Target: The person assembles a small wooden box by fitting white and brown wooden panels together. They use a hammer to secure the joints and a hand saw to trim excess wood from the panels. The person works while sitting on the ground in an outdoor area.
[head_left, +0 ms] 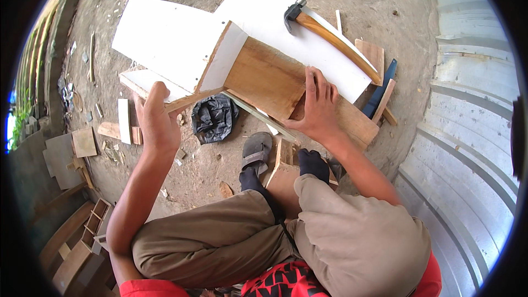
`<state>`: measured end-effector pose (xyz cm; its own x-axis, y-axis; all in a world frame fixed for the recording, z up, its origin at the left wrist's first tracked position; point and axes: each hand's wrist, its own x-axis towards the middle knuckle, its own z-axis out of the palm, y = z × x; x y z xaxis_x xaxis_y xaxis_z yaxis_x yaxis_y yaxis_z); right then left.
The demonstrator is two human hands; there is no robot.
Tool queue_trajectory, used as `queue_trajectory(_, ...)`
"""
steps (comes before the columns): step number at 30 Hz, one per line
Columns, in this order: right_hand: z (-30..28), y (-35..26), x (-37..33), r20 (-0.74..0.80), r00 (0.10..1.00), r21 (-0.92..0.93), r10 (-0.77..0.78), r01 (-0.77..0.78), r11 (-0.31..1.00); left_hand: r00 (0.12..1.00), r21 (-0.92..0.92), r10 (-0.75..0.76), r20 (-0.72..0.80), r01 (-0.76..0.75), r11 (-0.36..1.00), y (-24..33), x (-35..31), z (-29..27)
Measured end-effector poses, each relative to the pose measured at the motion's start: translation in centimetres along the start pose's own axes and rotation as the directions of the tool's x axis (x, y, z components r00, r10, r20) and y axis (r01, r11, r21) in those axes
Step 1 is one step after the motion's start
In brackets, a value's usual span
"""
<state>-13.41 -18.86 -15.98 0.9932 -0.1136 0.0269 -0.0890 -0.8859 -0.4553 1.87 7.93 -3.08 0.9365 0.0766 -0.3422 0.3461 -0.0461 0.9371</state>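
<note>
My left hand (pixel 158 118) grips the near end of a white-faced wooden panel (pixel 159 85), thumb on top. This panel meets an upright white-faced piece (pixel 223 58), and a brown wooden board (pixel 264 71) adjoins it on the right. My right hand (pixel 318 107) is closed on the right end of the brown board, its fingers over the surface and its thumb at the near edge. A claw hammer (pixel 335 39) with a wooden handle lies on a large white board (pixel 258 8) just beyond. How the pieces are fastened I cannot tell.
A dark blue saw (pixel 382 91) lies at the right among wood offcuts (pixel 371 52). A black plastic bag (pixel 214 118) sits on the ground below the panels. Wooden pieces (pixel 77 258) are stacked at the lower left. A corrugated metal wall (pixel 467 104) bounds the right side.
</note>
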Motion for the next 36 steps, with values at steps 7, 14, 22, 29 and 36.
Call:
queue_trajectory(7, -0.5, -0.2, 0.3, 0.027, 0.999, 0.053, 0.038, -0.039, 0.998, 1.0, -0.057, -0.021, 0.008, 0.021, 0.998, 1.2, -0.6, 1.6)
queue_trajectory(14, -0.7, 0.0, 1.3, 0.011, 1.0, 0.063, 0.03, -0.03, 0.998, 1.0, -0.049, -0.013, 0.028, 0.015, 0.999, 3.7, -0.6, 3.9)
queue_trajectory(22, 0.4, 0.0, 1.1, -0.045, 0.999, 0.053, -0.003, 0.006, 0.999, 0.993, 0.011, 0.064, 0.097, -0.065, 0.998, 3.5, 0.7, 4.0)
queue_trajectory(29, 0.8, -0.2, 0.7, -0.065, 0.998, 0.005, -0.027, 0.028, 1.0, 0.989, -0.039, 0.099, 0.111, -0.095, 0.995, 2.7, 1.7, 3.2)
queue_trajectory(36, 1.0, -0.2, 0.7, -0.091, 0.995, -0.006, -0.047, 0.047, 0.999, 0.995, -0.044, 0.048, 0.089, -0.045, 0.998, 3.3, 1.1, 3.5)
